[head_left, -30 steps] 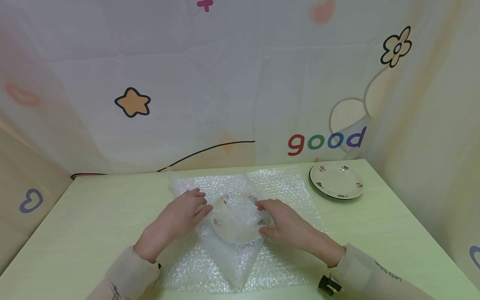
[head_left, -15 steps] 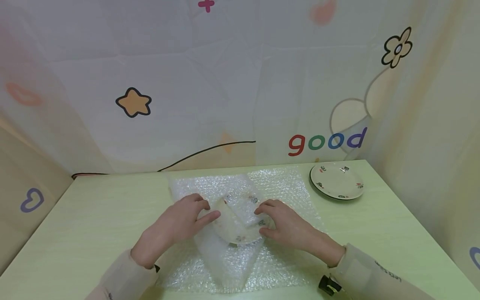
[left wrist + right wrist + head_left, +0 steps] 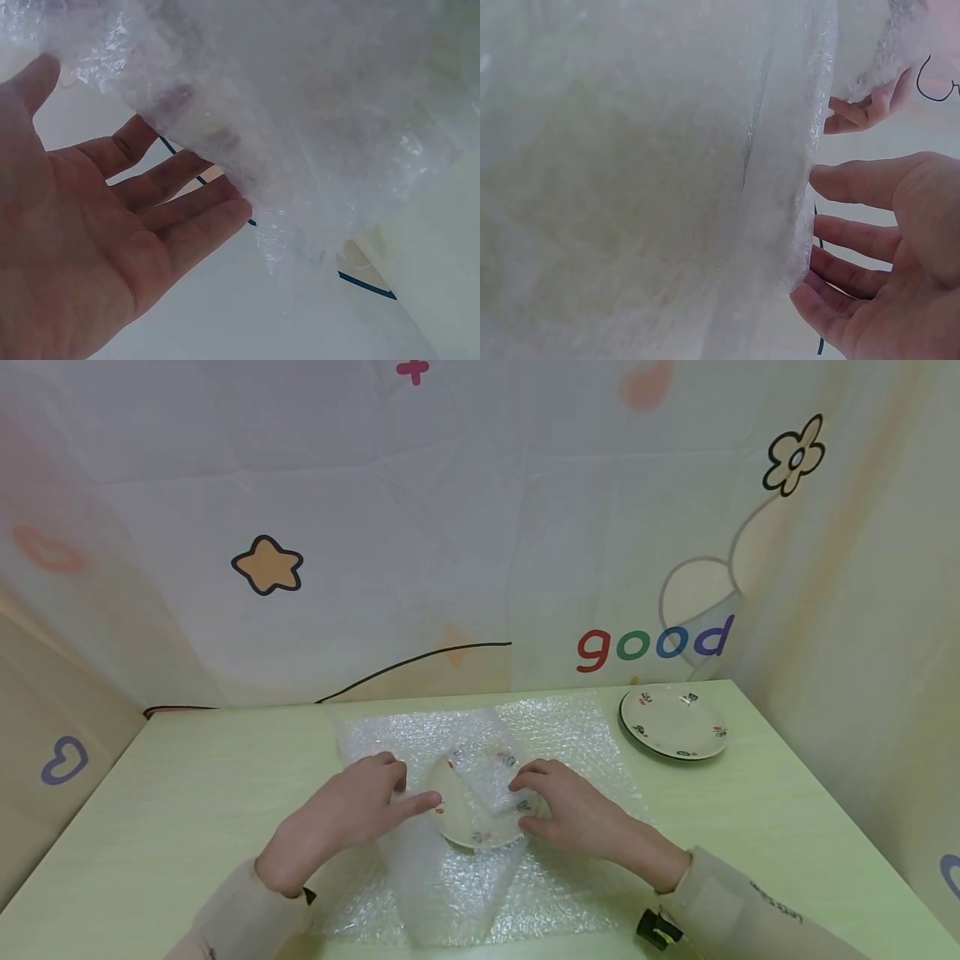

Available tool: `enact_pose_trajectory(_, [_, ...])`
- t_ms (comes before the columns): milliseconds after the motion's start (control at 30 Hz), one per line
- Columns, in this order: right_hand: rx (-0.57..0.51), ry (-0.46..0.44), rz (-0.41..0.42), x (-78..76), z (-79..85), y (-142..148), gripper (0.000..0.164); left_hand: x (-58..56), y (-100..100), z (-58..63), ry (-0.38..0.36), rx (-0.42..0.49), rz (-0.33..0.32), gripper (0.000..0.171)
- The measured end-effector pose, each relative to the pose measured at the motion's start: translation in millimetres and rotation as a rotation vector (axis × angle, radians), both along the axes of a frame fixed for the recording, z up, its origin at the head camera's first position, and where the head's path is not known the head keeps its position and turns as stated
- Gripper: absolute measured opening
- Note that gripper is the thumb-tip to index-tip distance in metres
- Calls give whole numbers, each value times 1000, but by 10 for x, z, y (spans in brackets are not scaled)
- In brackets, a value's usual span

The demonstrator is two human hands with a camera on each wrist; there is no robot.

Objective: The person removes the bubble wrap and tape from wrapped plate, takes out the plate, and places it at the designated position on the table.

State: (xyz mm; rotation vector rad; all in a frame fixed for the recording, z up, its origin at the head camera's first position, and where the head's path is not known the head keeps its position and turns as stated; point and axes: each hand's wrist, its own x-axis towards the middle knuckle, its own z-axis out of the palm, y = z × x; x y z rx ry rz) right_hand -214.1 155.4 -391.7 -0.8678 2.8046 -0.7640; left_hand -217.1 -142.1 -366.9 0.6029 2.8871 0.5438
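A round white plate [image 3: 461, 818] with small printed motifs lies in the middle of a sheet of bubble wrap [image 3: 558, 893]. Folded translucent flaps cover its upper right part. My left hand [image 3: 341, 810] holds a flap at the plate's left, thumb stretched over the rim. In the left wrist view, fingertips of the left hand [image 3: 105, 225] show through the wrap [image 3: 300, 112]. On the other side, my right hand [image 3: 577, 814] grips the folded wrap at the plate's right edge, its thumb and bent fingers along the fold, as the right wrist view shows.
Two or more similar plates [image 3: 675, 722] are stacked at the back right of the pale green table [image 3: 187, 793]. A printed curtain [image 3: 412, 543] hangs behind the table and along both sides.
My left hand has shifted slightly left and its thumb has straightened. The lower flap has moved left, and the plate's lower rim shows more plainly. My right hand stays nearly still.
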Motion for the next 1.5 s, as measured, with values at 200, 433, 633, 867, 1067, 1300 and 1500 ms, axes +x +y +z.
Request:
enact_pose_trajectory(200, [5,-23,-13,4,13,-1,33,37,-27,45,-13,-32,-8,56])
enact_pose_trajectory(433, [4,-20,-2,12,28,-2,35,99,-106,47,7,-81,-39,51])
enact_pose_trajectory(633, [9,-7,12,16,34,5,34,127,-152,67,-50,-102,-40,50])
enact_pose_trajectory(867, [13,-7,14,12,36,9,35,137,-187,88,-114,-151,-30,56])
enact_pose_trajectory(1067, [15,-4,18,11,35,16,35,156,-215,103,-157,-179,-31,59])
enact_pose_trajectory(1300, [11,-4,23,8,30,15,35,187,-235,106,-163,-193,-47,70])
enact_pose_trajectory(1500, [9,-17,20,13,37,13,35,199,-264,85,-195,-204,-54,81])
